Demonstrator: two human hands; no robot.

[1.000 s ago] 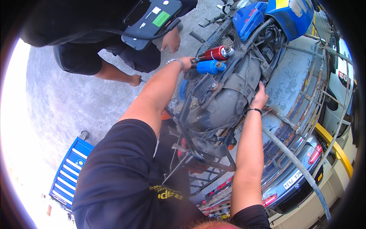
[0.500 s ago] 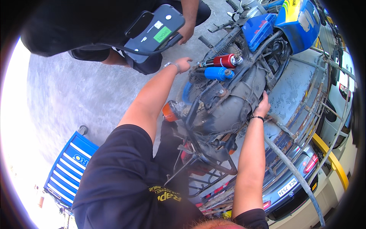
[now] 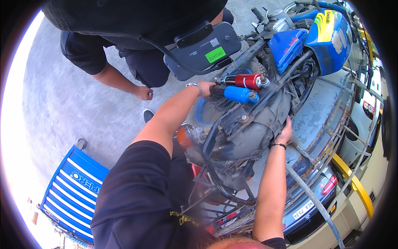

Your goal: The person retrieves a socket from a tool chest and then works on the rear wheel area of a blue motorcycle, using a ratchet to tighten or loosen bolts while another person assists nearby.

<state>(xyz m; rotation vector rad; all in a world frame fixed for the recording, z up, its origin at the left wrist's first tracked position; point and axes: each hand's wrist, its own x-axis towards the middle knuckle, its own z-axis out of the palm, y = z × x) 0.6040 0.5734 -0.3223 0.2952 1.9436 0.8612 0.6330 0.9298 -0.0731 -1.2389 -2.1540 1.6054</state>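
A worn motorcycle with its seat off stands before me, its rear frame [image 3: 211,162] nearest. Beside its dusty black rear fender [image 3: 232,143] lie a red shock absorber [image 3: 244,81] and a blue cylinder [image 3: 238,94], side by side. My left hand [image 3: 206,88] is closed at the lower left end of the red shock absorber; its fingertips are partly hidden. On the far right side, my right hand [image 3: 284,133] grips the rear fender's edge, the fingers curling out of sight beneath it. An orange turn signal [image 3: 184,137] sticks out below my left forearm.
A co-worker in black [image 3: 141,20] crouches opposite, a dark device with a green label [image 3: 201,52] near them and one hand [image 3: 144,93] low. A blue tool cart [image 3: 74,191] stands at left. At right, a rusty metal sidecar frame [image 3: 331,128] and parked cars [image 3: 315,203].
My left hand has moved right, onto the end of the red shock absorber. My right hand has slid slightly down and in along the fender. The co-worker has leaned right, lowering a hand.
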